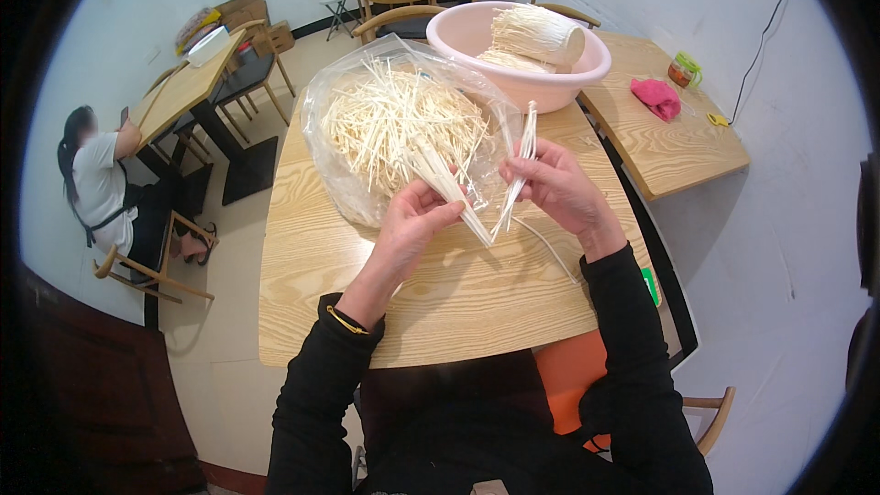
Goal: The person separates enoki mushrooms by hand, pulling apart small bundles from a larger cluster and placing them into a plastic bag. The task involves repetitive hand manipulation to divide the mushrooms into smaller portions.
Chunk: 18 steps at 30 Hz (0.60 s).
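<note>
My left hand (423,212) grips a flat bunch of enoki mushrooms (447,185) over the near edge of a heap. A thinner bundle of enoki strands (524,144) is pinched upright in my right hand (557,185), just to the right. The lower ends of both bunches come close together above the wooden table (330,302). Loose separated enoki (405,117) lie piled in a clear plastic bag (320,93) that is spread wide. One single strand (550,251) rests on the tabletop below my right hand.
A pink plastic basin (536,93) with thick enoki clumps (536,34) stands behind the bag. On the adjoining table (701,158) lie a pink cloth (656,97) and a jar with a green lid (684,70). A seated person (103,179) holds a phone at the left, near chairs.
</note>
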{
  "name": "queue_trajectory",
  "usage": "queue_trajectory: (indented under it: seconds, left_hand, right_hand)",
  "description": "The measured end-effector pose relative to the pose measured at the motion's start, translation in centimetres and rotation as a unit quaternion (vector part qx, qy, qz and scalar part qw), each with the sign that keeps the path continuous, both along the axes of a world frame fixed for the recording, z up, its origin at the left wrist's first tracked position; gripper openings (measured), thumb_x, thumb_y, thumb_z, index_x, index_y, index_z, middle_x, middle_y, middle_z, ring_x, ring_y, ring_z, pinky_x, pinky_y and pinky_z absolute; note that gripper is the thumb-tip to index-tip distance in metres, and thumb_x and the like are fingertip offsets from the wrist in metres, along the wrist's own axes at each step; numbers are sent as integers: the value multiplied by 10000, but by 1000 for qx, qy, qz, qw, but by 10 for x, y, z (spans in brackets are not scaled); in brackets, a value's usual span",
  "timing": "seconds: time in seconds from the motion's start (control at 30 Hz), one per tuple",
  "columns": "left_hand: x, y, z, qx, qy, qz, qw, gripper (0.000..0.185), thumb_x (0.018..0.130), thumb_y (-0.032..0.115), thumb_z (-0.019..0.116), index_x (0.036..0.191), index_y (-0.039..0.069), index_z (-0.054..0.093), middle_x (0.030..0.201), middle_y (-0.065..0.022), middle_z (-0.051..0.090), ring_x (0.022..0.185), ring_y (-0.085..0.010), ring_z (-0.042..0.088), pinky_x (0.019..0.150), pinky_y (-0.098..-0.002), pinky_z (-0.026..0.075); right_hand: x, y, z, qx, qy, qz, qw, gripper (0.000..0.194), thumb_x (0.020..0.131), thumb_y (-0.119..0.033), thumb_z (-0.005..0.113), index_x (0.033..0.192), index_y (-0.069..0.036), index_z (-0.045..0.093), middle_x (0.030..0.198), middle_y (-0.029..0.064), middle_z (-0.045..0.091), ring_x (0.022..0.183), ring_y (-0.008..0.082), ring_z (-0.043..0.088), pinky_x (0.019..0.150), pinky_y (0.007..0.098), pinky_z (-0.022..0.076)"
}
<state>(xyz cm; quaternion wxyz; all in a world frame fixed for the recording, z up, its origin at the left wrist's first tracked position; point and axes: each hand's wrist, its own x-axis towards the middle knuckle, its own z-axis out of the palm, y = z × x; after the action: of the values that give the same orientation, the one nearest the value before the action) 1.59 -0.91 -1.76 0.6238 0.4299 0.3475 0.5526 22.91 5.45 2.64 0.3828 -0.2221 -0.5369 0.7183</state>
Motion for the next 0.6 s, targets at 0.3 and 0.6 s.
queue_trajectory:
  seconds: [0.3,0.6]
  left_hand:
    - [8,-3,3,40,69,-1,997,394,821,83,705,1176,-5,558,1077,-77,640,981,-132,609,880,-282,486]
    - [7,-3,2,21,60,9,998,348,825,110,709,1126,-5,575,1030,-86,654,942,-128,614,848,-273,483]
  right_hand:
    - [-25,-14,-15,66,-179,-31,981,226,813,-151,720,980,-24,635,797,-19,610,657,45,511,566,181,392]
    - [-22,-10,-20,84,-165,-27,982,188,874,-194,653,990,-47,639,781,-35,608,649,29,521,578,171,415]
